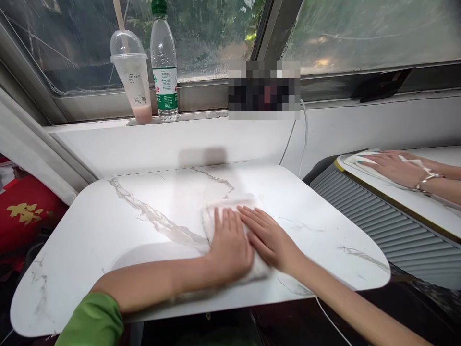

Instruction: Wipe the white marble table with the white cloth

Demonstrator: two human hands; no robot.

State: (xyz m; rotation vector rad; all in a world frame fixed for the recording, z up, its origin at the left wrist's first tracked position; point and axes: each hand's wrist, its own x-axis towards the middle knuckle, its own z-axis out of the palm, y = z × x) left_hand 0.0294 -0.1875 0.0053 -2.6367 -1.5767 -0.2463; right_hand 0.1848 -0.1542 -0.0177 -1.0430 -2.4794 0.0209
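I have the left grip (230, 250) and the right grip (271, 235) side by side, fingers stretched flat and close together, clamped on nothing; they bear down rather than pinch. Directly beneath both lies the whitish, roughly square fabric cloth (260, 269), resting on the white, grey-veined, marble-look counter (317, 240), with one edge peeking out past the left fingertips and a corner showing below the right grip. I read the step as rubbing the surface, since the hands and cloth look blurred. To do it well, I would spread the load over both palms, keep the fingers flat so the cloth neither bunches nor slips out, and work in overlapping strokes, from beyond the fingertips back toward the wrists. The rounded corners, well out to either side of the grips, look easiest to miss; there I would keep most of the cloth supported. Past the grips, up and to the left, a clear tapered plastic cup with a domed lid (135, 86) and a clear plastic bottle with a green cap (165, 81) stand on the window ledge, apart from the counter, so a long stroke should stop short of the wall.
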